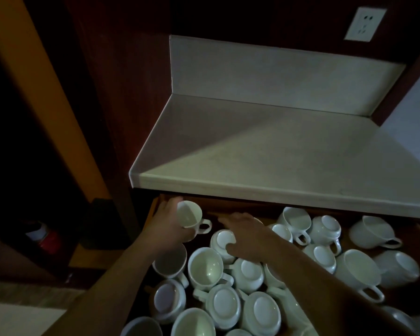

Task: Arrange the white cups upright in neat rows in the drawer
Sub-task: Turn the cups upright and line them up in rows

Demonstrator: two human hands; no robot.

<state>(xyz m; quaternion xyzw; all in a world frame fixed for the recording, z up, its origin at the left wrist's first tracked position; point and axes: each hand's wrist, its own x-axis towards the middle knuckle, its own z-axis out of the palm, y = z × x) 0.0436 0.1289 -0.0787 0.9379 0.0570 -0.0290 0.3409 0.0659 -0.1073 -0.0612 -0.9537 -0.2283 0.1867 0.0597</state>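
An open wooden drawer (153, 209) below a pale counter holds several white handled cups in a jumble. Some stand upright, some lie upside down with their bases up, some rest on their sides. My left hand (167, 221) grips one white cup (189, 214) at the drawer's far left corner, mouth tilted toward me, handle pointing right. My right hand (246, 236) reaches over the middle of the drawer, fingers spread, its thumb touching an upside-down cup (222, 241). An upright cup (205, 265) sits just in front of that one.
The pale countertop (277, 151) overhangs the drawer's back. Dark wood panels rise on the left, with a low shelf holding a red and white object (45, 237). A wall socket (365, 24) sits at the upper right. Cups on their sides (374, 230) fill the drawer's right end.
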